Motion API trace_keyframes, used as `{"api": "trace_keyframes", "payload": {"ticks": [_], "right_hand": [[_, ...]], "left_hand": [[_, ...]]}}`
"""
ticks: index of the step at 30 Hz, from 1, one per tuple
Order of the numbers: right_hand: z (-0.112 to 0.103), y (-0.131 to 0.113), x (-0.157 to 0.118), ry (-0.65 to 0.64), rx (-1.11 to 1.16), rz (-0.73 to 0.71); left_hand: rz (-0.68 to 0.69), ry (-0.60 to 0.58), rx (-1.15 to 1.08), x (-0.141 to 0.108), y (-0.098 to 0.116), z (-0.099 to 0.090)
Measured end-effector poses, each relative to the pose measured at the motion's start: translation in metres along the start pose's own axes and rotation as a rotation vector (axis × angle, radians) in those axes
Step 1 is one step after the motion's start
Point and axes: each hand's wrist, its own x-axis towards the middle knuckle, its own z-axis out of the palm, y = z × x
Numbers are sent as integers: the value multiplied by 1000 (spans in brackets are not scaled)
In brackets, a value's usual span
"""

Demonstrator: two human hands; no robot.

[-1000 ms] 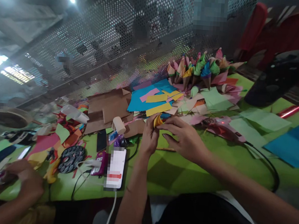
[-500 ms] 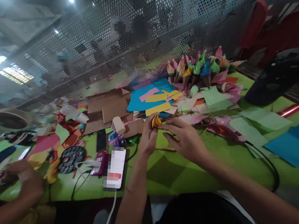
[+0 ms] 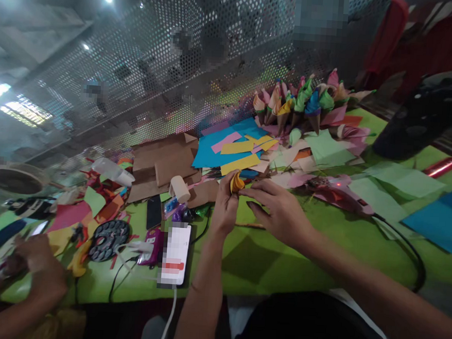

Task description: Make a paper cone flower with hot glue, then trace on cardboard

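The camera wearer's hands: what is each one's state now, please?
Left hand: closed, holding a yellow paper swirl.
Right hand: at the swirl's edge; whether it grips cannot be told.

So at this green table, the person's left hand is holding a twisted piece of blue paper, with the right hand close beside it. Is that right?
Not quite: the twisted piece of paper is yellow, not blue, as the head view shows. The left hand does hold it at the green table, with the right hand close beside it.
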Motion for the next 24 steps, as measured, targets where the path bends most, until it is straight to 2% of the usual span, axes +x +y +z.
{"api": "trace_keyframes", "payload": {"ticks": [11, 24], "right_hand": [[2, 0, 0, -19, 31, 12], [4, 4, -2, -87, 184, 100]], "left_hand": [[17, 4, -30, 1, 0, 1], [-54, 4, -54, 0, -1, 0]]}}
